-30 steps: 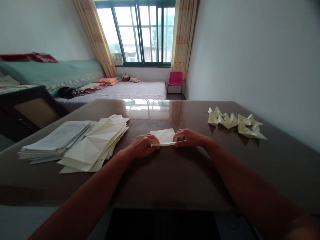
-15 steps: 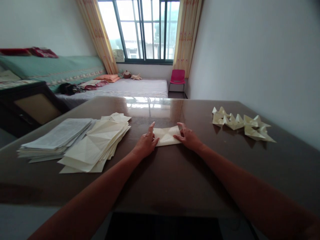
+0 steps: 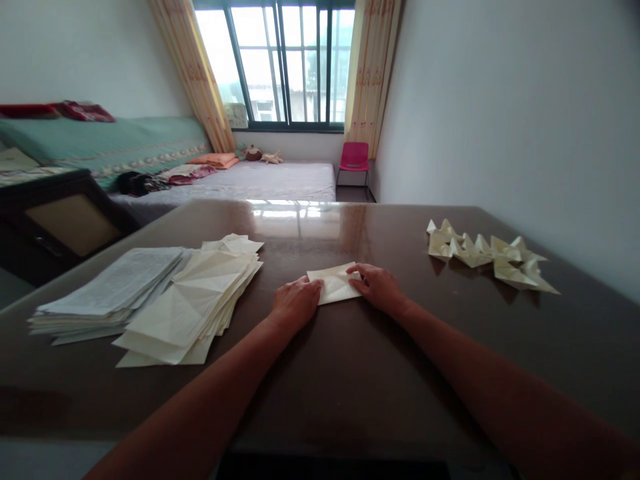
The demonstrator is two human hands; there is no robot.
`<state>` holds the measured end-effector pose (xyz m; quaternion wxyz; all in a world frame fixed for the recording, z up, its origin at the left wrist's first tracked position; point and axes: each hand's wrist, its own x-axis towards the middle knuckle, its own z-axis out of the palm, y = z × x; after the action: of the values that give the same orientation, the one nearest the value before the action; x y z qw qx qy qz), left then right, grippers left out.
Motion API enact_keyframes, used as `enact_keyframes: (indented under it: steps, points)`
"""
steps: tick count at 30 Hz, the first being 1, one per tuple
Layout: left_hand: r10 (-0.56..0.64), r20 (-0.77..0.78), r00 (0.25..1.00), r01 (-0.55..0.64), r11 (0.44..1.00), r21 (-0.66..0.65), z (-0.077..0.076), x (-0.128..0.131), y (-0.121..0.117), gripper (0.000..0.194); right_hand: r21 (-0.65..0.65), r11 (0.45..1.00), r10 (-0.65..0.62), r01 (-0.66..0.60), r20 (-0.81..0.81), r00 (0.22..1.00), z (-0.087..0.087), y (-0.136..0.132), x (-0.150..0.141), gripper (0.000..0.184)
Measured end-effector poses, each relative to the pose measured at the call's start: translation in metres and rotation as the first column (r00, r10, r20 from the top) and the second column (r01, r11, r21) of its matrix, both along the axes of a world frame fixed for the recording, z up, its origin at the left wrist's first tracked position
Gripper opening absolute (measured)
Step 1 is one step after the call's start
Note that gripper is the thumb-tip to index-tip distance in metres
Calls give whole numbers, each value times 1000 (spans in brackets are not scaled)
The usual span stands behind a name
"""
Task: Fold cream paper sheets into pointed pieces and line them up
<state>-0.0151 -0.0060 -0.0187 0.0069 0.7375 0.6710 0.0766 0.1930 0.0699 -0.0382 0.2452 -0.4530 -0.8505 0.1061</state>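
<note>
A cream sheet of creased paper [image 3: 336, 285] lies near the middle of the brown table, between my two hands. My left hand [image 3: 299, 298] closes on its left edge, thumb on top and the other fingers bunched together. At the right end, my right hand [image 3: 379, 287] pinches the paper, with the index finger curled over the upper corner and the thumb lower down. The undersides of both hands' fingers are hidden.
To the left lie a stack of creased cream sheets [image 3: 185, 303] and a pile of printed white paper [image 3: 115, 280]. Several folded paper pieces [image 3: 473, 250] with raised points stand at the right on the glossy table [image 3: 320, 380]. Beyond are a bed [image 3: 285, 180] and a pink chair [image 3: 354, 157].
My left fingers, stretched upward before, have curled down onto the paper's edge. My right index finger has bent over the corner. The paper now sits slightly tilted, and the whole view has shifted a little.
</note>
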Motion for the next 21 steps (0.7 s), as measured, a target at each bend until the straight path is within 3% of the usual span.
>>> enact_keyframes:
  steps: [11, 13, 17, 21]
  points:
    - [9, -93, 996, -10, 1000, -9, 9, 4, -4, 35, -51, 994, -89, 95, 106, 990, 6, -5, -4, 27]
    - [-54, -109, 993, 62, 996, 70, 9, 7, -7, 33, -55, 993, -95, 103, 123, 988, 6, -6, -5, 27]
    - [-334, -44, 941, 337, 923, 184, 0, 16, -9, 35, -58, 994, -82, 91, 145, 986, 7, -7, -6, 27]
    - [-403, -27, 915, 401, 901, 166, -13, 20, -6, 42, -17, 997, -74, 78, 180, 981, 13, -9, -4, 28]
